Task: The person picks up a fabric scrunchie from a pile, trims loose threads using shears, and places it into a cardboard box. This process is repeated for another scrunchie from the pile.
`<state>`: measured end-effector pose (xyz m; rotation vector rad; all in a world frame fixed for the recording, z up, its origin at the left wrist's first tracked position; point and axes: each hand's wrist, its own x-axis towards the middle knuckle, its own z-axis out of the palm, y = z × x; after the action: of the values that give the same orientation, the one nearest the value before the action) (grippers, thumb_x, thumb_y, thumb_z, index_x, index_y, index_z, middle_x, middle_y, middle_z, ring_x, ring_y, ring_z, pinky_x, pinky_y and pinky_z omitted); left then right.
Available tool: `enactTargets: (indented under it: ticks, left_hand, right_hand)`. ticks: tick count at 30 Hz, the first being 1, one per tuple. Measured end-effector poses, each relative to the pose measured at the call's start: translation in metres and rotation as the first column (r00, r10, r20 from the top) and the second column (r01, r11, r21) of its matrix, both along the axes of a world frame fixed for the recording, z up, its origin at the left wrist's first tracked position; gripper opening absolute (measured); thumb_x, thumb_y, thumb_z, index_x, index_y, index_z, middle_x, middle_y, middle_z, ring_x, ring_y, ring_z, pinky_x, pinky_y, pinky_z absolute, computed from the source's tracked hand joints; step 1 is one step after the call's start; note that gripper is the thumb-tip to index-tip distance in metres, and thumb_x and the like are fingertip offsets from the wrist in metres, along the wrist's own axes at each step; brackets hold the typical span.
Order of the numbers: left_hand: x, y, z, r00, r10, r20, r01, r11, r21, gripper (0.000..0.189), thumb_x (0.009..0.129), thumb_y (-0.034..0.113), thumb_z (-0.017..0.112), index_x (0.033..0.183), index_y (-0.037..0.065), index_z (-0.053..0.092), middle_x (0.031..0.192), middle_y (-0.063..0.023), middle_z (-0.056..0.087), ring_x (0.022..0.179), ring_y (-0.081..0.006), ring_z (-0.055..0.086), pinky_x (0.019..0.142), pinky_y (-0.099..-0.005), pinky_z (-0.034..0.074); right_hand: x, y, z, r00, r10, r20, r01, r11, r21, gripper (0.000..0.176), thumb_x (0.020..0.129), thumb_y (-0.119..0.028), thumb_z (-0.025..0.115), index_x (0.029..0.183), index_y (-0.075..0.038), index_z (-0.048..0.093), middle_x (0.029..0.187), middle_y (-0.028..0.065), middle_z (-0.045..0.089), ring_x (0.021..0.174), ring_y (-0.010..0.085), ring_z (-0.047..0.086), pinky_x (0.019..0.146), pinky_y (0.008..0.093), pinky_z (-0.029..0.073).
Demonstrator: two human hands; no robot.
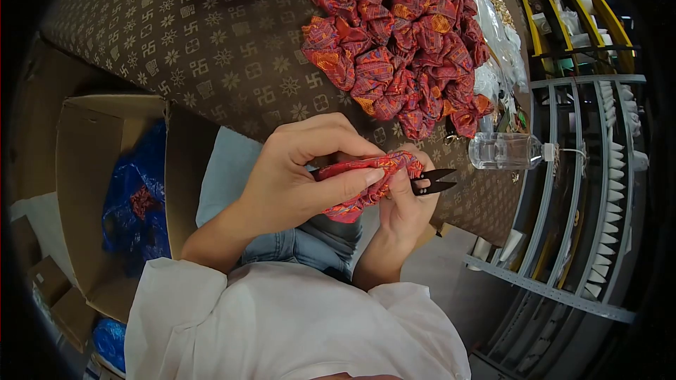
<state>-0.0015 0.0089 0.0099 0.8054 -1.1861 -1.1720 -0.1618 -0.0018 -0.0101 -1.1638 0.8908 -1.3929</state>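
In front of my torso, a red patterned fabric scrunchie [345, 212] is stretched between both hands. My left hand [292, 172] is closed, thumb and fingers pinching its left and upper part. The fingers of my right hand [403, 214] close on its right end. That same hand also keeps a pair of black thread snips [442, 181] in its grip, blades apart and pointing right, away from the cloth. The handle of the snips is mostly hidden by the hand. Beyond my hands, a heap of similar red scrunchies [412, 35] lies on the table.
A brown patterned cloth [232, 63] covers the table. At its right edge lies a clear plastic bottle [503, 151], near clear plastic bags [489, 49]. To my left stands an open cardboard box [74, 162] with a blue plastic bag [127, 200] inside. Metal shelving [549, 288] holding white cones is on the right.
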Motion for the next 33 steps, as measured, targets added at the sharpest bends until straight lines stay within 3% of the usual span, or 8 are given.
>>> enactTargets:
  ticks: [1, 3, 6, 8, 12, 14, 17, 33]
  left_hand:
    - [0.000, 0.000, 0.000, 1.000, -0.002, 0.011, 0.002, 1.000, -0.004, 0.015, 0.067, -0.001, 0.064, 0.083, -0.002, 0.063, 0.072, -0.0062, 0.056, 0.066, -0.0094, 0.052, 0.056, -0.0200, 0.038]
    - [0.001, 0.000, 0.001, 1.000, 0.013, 0.027, -0.013, 1.000, -0.015, 0.015, 0.067, -0.001, 0.065, 0.082, -0.002, 0.063, 0.071, -0.0060, 0.056, 0.065, -0.0096, 0.052, 0.055, -0.0204, 0.038]
    - [0.001, -0.002, -0.002, 0.996, 0.002, 0.091, 0.002, 0.999, -0.048, 0.014, 0.066, -0.001, 0.065, 0.080, -0.001, 0.064, 0.068, -0.0057, 0.056, 0.062, -0.0099, 0.052, 0.054, -0.0212, 0.038]
    - [-0.001, -0.002, -0.004, 0.990, -0.024, 0.137, 0.033, 0.997, -0.064, 0.014, 0.066, -0.001, 0.066, 0.079, -0.001, 0.064, 0.067, -0.0055, 0.056, 0.061, -0.0100, 0.052, 0.053, -0.0215, 0.038]
    - [-0.005, -0.001, -0.007, 0.990, -0.109, 0.093, 0.110, 0.994, -0.014, 0.014, 0.066, -0.002, 0.065, 0.080, -0.001, 0.065, 0.067, -0.0056, 0.056, 0.060, -0.0097, 0.052, 0.053, -0.0214, 0.038]
    - [-0.003, 0.000, -0.007, 0.991, -0.132, 0.034, 0.132, 0.991, 0.008, 0.015, 0.066, -0.002, 0.065, 0.080, -0.001, 0.065, 0.067, -0.0057, 0.056, 0.061, -0.0096, 0.051, 0.053, -0.0210, 0.037]
    - [0.000, 0.000, -0.006, 0.974, -0.218, -0.060, 0.223, 0.970, 0.094, 0.014, 0.065, -0.003, 0.065, 0.079, -0.001, 0.065, 0.067, -0.0055, 0.056, 0.061, -0.0095, 0.050, 0.052, -0.0205, 0.036]
    - [-0.003, -0.003, -0.005, 0.963, -0.251, -0.104, 0.258, 0.964, 0.067, 0.014, 0.067, 0.002, 0.067, 0.080, 0.000, 0.066, 0.069, -0.0048, 0.056, 0.064, -0.0102, 0.050, 0.056, -0.0214, 0.037]
  right_hand:
    - [-0.001, -0.002, 0.000, 1.000, 0.002, 0.000, -0.002, 1.000, 0.002, 0.025, 0.073, -0.017, 0.067, 0.081, 0.004, 0.055, 0.077, 0.0072, 0.051, 0.067, 0.0129, 0.043, 0.060, 0.0238, 0.034]
    - [-0.006, -0.010, 0.003, 0.954, -0.087, -0.287, 0.002, 0.959, -0.282, 0.039, 0.072, -0.026, 0.069, 0.091, 0.005, 0.056, 0.090, 0.0092, 0.052, 0.062, 0.0087, 0.042, 0.056, 0.0204, 0.033]
    - [-0.020, -0.007, 0.010, 0.965, -0.117, -0.233, 0.064, 0.973, -0.223, 0.050, 0.069, -0.033, 0.070, 0.098, 0.006, 0.056, 0.100, 0.0108, 0.051, 0.056, 0.0038, 0.039, 0.051, 0.0167, 0.029]
    - [-0.024, -0.007, 0.018, 0.964, -0.091, -0.251, 0.032, 0.972, -0.231, 0.047, 0.068, -0.028, 0.072, 0.098, 0.005, 0.056, 0.100, 0.0107, 0.053, 0.052, 0.0008, 0.036, 0.048, 0.0147, 0.026]
    - [-0.015, -0.001, 0.021, 0.922, 0.035, -0.385, -0.107, 0.980, -0.168, 0.030, 0.065, -0.013, 0.073, 0.087, 0.003, 0.060, 0.077, 0.0076, 0.055, 0.056, 0.0062, 0.040, 0.050, 0.0180, 0.029]
    - [-0.013, 0.000, 0.019, 0.985, 0.102, -0.138, -0.113, 0.991, -0.068, 0.019, 0.065, -0.009, 0.071, 0.077, 0.002, 0.060, 0.069, 0.0072, 0.053, 0.059, 0.0108, 0.044, 0.053, 0.0208, 0.031]
    - [-0.009, 0.000, 0.020, 0.988, 0.148, -0.034, -0.149, 0.987, -0.055, 0.014, 0.064, -0.006, 0.069, 0.071, 0.001, 0.059, 0.067, 0.0073, 0.052, 0.061, 0.0131, 0.045, 0.055, 0.0224, 0.033]
    - [-0.014, -0.001, 0.019, 0.985, 0.167, -0.032, -0.169, 0.982, -0.079, 0.015, 0.064, -0.008, 0.069, 0.071, 0.001, 0.059, 0.068, 0.0089, 0.053, 0.063, 0.0142, 0.046, 0.056, 0.0235, 0.034]
